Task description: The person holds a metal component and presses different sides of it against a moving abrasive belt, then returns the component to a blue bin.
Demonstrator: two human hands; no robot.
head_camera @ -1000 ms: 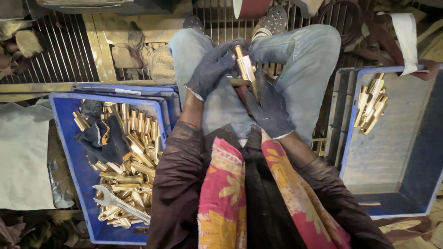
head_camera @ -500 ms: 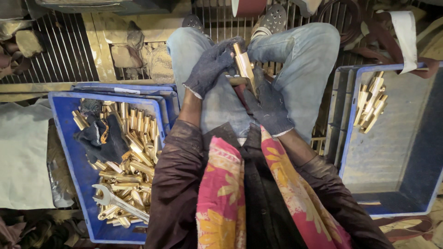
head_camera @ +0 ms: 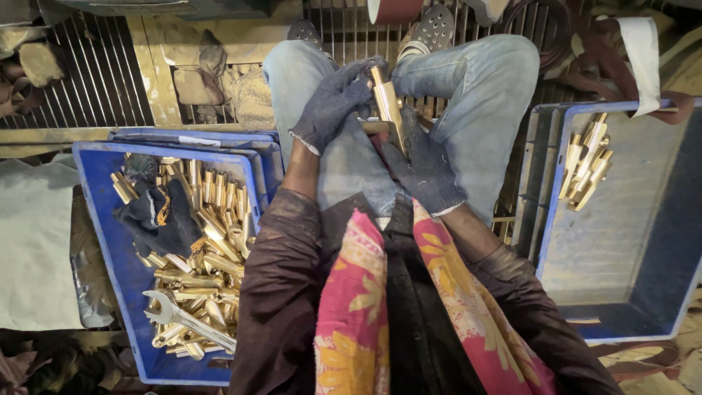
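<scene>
Crates, left crate (head_camera: 95, 219) heaped with brass pieces (head_camera: 197, 241), right crate (head_camera: 658, 241) seemingly near-bare, both hands' fingers (head_camera: 344, 91) clasping brass tube (head_camera: 386, 102)

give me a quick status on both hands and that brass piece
Left hand and right hand, both gloved, shut on brass piece, upright over lap. Nothing in the way.

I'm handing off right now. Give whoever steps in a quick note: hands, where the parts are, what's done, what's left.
Left hand, gloved, grips the upper end of a brass piece over the lap. Right hand, gloved, holds its lower end.
Left blue crate: a big pile of brass pieces, a wrench, a dark cloth.
Right blue crate: a small batch, apparently done.
Left: seemingly the whole pile.
</scene>
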